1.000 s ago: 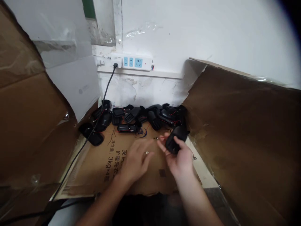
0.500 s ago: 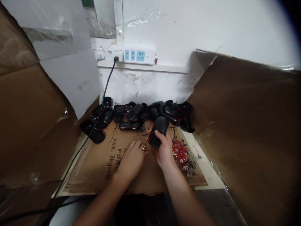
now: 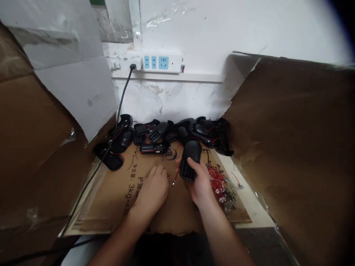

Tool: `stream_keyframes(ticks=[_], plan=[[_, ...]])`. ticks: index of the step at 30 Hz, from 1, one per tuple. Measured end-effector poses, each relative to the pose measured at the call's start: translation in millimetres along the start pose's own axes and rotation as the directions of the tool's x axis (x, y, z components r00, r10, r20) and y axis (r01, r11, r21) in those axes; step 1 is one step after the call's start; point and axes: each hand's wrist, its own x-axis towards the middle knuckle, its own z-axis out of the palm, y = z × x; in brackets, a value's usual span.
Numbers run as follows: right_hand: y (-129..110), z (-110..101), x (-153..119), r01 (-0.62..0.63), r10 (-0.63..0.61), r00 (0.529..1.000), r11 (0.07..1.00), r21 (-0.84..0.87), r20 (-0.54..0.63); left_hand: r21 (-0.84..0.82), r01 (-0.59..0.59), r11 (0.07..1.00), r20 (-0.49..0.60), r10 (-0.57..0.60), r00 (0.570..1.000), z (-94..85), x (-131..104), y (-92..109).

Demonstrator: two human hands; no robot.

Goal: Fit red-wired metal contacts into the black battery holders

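Note:
My right hand (image 3: 202, 183) grips a black plastic housing (image 3: 191, 159), its thumb on the near face and its fingers partly hidden behind. From the housing's left side a thin red wire (image 3: 176, 173) hangs down, with a small metal contact (image 3: 173, 183) at its free end. To the left, my left hand (image 3: 155, 186) is low over the printed cardboard sheet (image 3: 111, 199). Its fingers are curled and pressed together, their tips mostly hidden, apart from the wire's end. Right of my right hand lies a pile of red wires with metal contacts (image 3: 217, 181).
Several black housings (image 3: 154, 147) with red wires lie along the back. A dark cable (image 3: 122, 99) runs from the power strip (image 3: 177, 63) down the left side. Tall cardboard walls (image 3: 299, 147) flank the work surface. One loose wired contact (image 3: 240, 186) lies at the right.
My left hand has let go of the wire's metal end, which now hangs free. My right hand and the housing sit slightly lower and farther right in view; the camera view has shifted slightly.

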Motion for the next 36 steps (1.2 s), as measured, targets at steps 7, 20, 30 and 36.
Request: stream_keyframes(ticks=[7,20,30,36], plan=[[-5,-3,0,-0.046,0.046,0.999,0.998,-0.042,0.012,-0.731,0.145,0.667,0.024,-0.187,0.982,-20.6,9,-11],[-6,0,-5,-0.217,0.217,0.972,0.976,0.0,0.089,-0.984,0.096,0.153,0.068,-0.181,0.981,-26.7,8,-2],[-4,-1,-8,-0.261,0.254,0.961,0.964,0.058,0.109,-0.991,0.056,0.121,0.017,-0.299,0.954,-24.5,6,-2],[-4,4,-12,-0.304,0.285,0.935,0.95,0.064,0.213,-0.979,-0.053,0.197,-0.115,-0.321,0.94,-22.4,8,-3]])
